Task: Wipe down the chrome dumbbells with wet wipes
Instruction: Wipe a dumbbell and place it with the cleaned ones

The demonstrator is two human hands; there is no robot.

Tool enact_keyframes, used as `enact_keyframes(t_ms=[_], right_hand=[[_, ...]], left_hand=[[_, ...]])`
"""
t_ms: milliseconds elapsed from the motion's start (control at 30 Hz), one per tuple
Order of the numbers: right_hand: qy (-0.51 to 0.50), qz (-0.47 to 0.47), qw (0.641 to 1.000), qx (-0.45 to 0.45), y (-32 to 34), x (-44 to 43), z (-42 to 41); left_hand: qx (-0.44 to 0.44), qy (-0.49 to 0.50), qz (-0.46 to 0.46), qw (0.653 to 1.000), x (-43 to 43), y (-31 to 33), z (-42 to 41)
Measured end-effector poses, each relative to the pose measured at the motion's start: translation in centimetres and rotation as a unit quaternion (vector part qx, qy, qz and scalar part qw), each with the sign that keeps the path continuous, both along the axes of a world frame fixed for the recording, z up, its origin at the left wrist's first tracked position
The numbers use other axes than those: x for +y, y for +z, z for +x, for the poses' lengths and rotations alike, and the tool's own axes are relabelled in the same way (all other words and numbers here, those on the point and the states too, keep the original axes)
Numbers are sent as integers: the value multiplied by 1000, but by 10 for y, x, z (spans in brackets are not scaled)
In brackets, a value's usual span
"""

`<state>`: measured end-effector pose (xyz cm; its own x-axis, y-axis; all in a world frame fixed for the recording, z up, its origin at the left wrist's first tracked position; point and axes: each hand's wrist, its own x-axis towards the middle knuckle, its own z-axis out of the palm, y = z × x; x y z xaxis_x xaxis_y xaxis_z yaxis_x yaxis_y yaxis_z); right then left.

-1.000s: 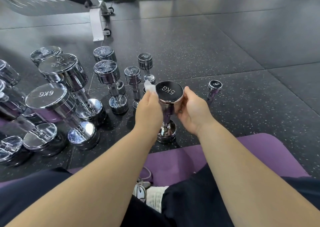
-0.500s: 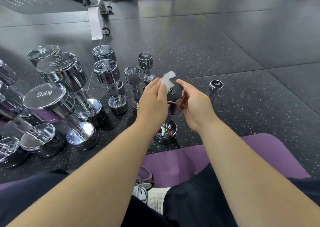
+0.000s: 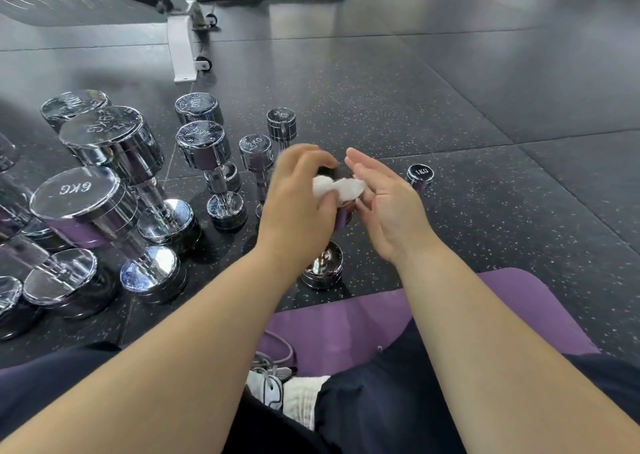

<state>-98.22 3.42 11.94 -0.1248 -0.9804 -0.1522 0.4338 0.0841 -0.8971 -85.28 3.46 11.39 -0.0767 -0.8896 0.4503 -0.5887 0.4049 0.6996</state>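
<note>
A chrome 5 kg dumbbell (image 3: 323, 266) stands on end on the dark floor just beyond the purple mat; my hands hide most of its top head. My left hand (image 3: 298, 204) pinches a crumpled white wet wipe (image 3: 341, 188) and holds it over the top head. My right hand (image 3: 388, 204) is beside that head with its fingers straight, palm turned toward the wipe. Whether the right fingers touch the head or the wipe I cannot tell.
Several chrome dumbbells stand on end to the left, among them a 6 kg one (image 3: 86, 207) and a 4 kg one (image 3: 207, 162). A small 1 kg dumbbell (image 3: 419, 175) stands to the right. A white bench leg (image 3: 181, 48) lies further back. The purple mat (image 3: 519, 308) is under my legs.
My left hand has carried the wipe from the left side of the 5 kg head up over its top. My right hand has let go of the head and straightened its fingers.
</note>
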Motion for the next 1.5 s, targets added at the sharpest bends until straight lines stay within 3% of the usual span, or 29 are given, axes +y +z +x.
enact_keyframes(t_ms=[100,233,333,400,500,600,767,833,867,900,1000,1100,1267,1400,1500], right_hand=[[11,-32,998,45,5,2,3],[-11,-88,981,173,-2,-2,9],[-93,-146,895,411,-9,-5,11],[-140,-170,832,509,-13,-6,11],[-106,-197,798,559,-6,-4,15],[-6,-138,785,605,12,-6,24],[93,26,810,579,34,-37,20],[117,142,885,429,37,-46,8],[124,174,903,373,37,-52,6],[142,180,913,337,38,-59,5],[211,130,884,396,39,-72,18],[230,156,881,384,36,-78,19],[258,227,924,168,10,-77,-3],[191,140,971,35,-9,-59,-13],[139,75,986,-58,-25,-40,-26]], left_hand=[[4,66,90,994,-2,6,4],[154,-33,157,975,0,14,5],[252,-19,173,952,-2,10,4],[319,16,189,928,-6,5,3],[386,67,234,890,-12,0,6],[398,57,260,878,-13,-2,7],[414,70,269,867,-15,-5,10],[418,76,271,864,-16,-8,10],[423,77,270,862,-17,-9,10],[430,76,269,858,-17,-9,10],[457,70,264,847,-17,-11,8],[463,77,269,841,-16,-11,9],[468,59,272,839,-17,-10,12],[433,39,265,861,-17,-8,9],[423,32,260,867,-17,-5,7]])
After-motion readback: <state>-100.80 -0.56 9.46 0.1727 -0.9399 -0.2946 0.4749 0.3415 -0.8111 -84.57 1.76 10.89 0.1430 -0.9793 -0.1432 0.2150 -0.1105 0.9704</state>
